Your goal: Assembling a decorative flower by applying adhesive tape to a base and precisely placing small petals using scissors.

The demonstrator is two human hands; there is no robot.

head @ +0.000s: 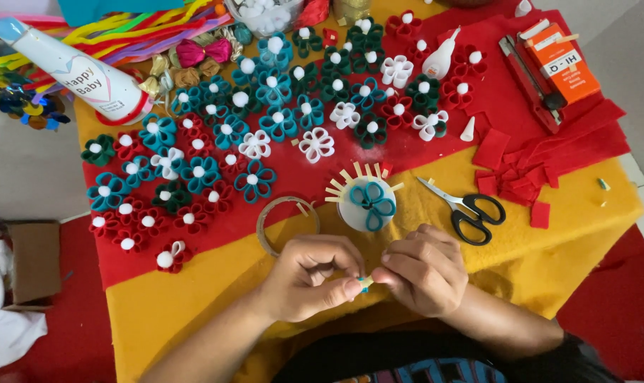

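My left hand [313, 276] and my right hand [422, 268] meet at the near edge of the table, fingertips pinched together on a small blue and pale craft piece [365, 284]. Just beyond them stands a white tape roll [364, 202] with a teal looped flower on top and short tape strips stuck around its rim. A thin brown ring [286, 223] lies beside it on the left. Black-handled scissors [464, 208] lie to the right of the roll.
Several red, teal, green and white felt flowers [265, 128] cover the red cloth [421, 159] over a yellow cloth [570, 227]. A white glue bottle [439, 60], red felt scraps [510, 167], an orange box [559, 60], a white cone bottle [73, 67] and colourful pipe cleaners [144, 32] lie around.
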